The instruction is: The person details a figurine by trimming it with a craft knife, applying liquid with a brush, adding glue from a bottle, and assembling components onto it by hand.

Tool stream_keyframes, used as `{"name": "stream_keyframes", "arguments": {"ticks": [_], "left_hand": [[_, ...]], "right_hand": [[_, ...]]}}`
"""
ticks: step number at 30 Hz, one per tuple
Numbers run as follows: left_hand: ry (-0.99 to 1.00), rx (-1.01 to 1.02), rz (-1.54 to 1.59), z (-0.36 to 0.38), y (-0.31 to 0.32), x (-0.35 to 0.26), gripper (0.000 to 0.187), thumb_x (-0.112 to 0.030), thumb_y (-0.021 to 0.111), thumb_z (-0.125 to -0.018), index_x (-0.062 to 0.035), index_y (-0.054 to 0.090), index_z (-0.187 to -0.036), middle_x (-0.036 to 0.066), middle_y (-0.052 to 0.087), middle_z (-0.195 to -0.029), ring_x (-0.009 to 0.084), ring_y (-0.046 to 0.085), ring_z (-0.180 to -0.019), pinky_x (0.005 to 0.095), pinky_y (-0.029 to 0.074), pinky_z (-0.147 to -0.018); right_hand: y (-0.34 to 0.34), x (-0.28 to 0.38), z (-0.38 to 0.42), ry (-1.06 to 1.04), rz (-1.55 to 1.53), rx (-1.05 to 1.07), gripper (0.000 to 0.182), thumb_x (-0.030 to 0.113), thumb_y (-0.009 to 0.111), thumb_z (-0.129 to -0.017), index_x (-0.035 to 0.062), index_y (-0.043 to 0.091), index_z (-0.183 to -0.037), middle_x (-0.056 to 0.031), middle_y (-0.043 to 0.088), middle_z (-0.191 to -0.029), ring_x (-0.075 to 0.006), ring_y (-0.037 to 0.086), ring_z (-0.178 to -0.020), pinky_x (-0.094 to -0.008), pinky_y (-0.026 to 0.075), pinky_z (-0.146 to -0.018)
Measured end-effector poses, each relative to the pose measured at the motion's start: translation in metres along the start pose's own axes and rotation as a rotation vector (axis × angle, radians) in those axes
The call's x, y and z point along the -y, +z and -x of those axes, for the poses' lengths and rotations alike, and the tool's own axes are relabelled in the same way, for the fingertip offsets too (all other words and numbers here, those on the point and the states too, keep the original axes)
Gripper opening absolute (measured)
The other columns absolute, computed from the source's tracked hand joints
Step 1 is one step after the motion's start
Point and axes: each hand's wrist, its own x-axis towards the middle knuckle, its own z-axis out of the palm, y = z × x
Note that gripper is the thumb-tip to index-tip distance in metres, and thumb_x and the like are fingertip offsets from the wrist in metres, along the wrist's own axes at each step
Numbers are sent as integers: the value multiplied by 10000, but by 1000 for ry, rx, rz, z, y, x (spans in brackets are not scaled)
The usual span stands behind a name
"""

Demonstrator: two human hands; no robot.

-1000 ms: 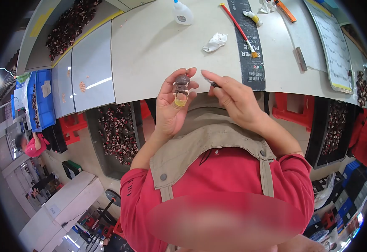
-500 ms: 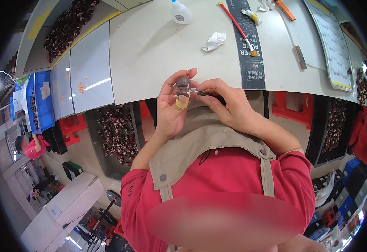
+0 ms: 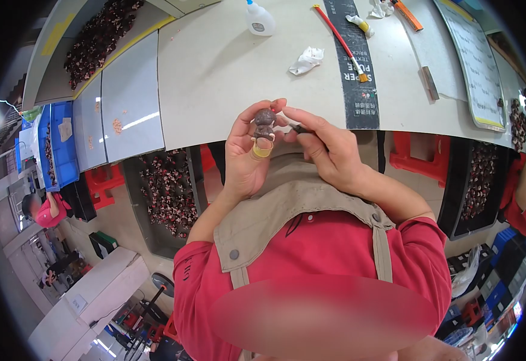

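Observation:
My left hand (image 3: pixel 243 157) is closed round a small dark brown figurine (image 3: pixel 265 118) with a round head, held upright over the table's front edge. Yellow tape (image 3: pixel 262 150) wraps the thumb, which presses on the figurine's lower part. Close on the other side, my right hand (image 3: pixel 335 153) grips a small dark-handled tool (image 3: pixel 299 129), its light, thin tip pointing at the figurine's side. The right index finger reaches out near the left fingertips, where a small red spot shows. Most of the tool's handle is hidden by the fingers.
On the table (image 3: pixel 214 90) lie a white bottle (image 3: pixel 260 21), crumpled tissue (image 3: pixel 307 61), a red-handled brush (image 3: pixel 341 42) and a metal bar (image 3: pixel 429 83). Bins of small dark-red pieces (image 3: pixel 168 192) (image 3: pixel 478 180) stand below at both sides. Other people (image 3: pixel 51 209) are at left and right.
The tool tip has drawn slightly right, away from the figurine, and the right index finger has straightened toward the left fingertips. The left hand has barely moved.

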Motion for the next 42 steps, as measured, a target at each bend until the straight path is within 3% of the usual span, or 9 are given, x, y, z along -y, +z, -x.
{"name": "stream_keyframes", "arguments": {"ticks": [7, 10, 17, 20, 23, 34, 37, 42], "left_hand": [[-5, -36, -7, 2, -2, 0, 593, -176, 718, -781, -46, 434, -1285, 159, 450, -1324, 152, 508, -1087, 268, 438, -899], [1, -32, -4, 1, -1, -1, 597, -175, 719, -780, -40, 433, -1285, 167, 448, -1327, 155, 501, -1110, 267, 438, -896], [10, -16, -13, 1, -1, -1, 607, -181, 723, -776, -34, 431, -1288, 171, 450, -1325, 173, 479, -1155, 282, 427, -912], [-1, -37, -105, 2, -2, -1, 657, -281, 729, -768, -57, 416, -1301, 166, 430, -1343, 198, 462, -1185, 364, 378, -979], [-9, -23, 17, 2, -1, -1, 603, -184, 720, -780, -34, 431, -1288, 165, 460, -1316, 182, 460, -1184, 288, 413, -933], [-13, -22, 11, 3, -3, 2, 595, -190, 719, -784, -24, 432, -1278, 175, 467, -1305, 176, 485, -1164, 272, 411, -937], [-11, -29, 5, 3, -3, 2, 591, -190, 717, -787, -18, 431, -1275, 180, 474, -1296, 179, 489, -1160, 278, 406, -947], [1, -54, -49, 3, -4, 3, 588, -197, 718, -786, -4, 436, -1264, 174, 509, -1250, 179, 497, -1146, 293, 400, -967]], "right_hand": [[5, 2, 2, 10, 58, 29, 407, -28, 580, -804, 56, 525, -1198, -149, 651, -930, -277, 658, -775, -319, 529, -637], [4, -3, 0, -104, 187, 67, 363, -20, 511, -875, 44, 522, -1232, -156, 654, -965, -228, 674, -782, -286, 522, -647], [3, -5, 1, -95, 220, 100, 398, -16, 543, -857, 68, 527, -1245, -150, 658, -922, -240, 667, -758, -294, 522, -633], [3, -4, 0, -130, 238, 93, 424, -12, 562, -843, 81, 522, -1255, -139, 656, -865, -239, 654, -701, -301, 509, -593], [3, -5, -1, -161, 235, 88, 443, -10, 576, -832, 89, 519, -1260, -126, 649, -808, -231, 637, -648, -307, 493, -559], [-2, -7, -3, -176, 201, 90, 458, -4, 595, -817, 90, 521, -1259, -120, 639, -785, -218, 620, -619, -298, 479, -541], [2, -8, -1, -178, 311, 43, 452, 54, 624, -799, 130, 531, -1235, -65, 578, -679, -213, 590, -573, -313, 477, -493], [-2, -5, -3, -198, 406, 87, 435, 74, 625, -799, 134, 537, -1220, -54, 556, -652, -212, 574, -542, -308, 473, -478]]}}
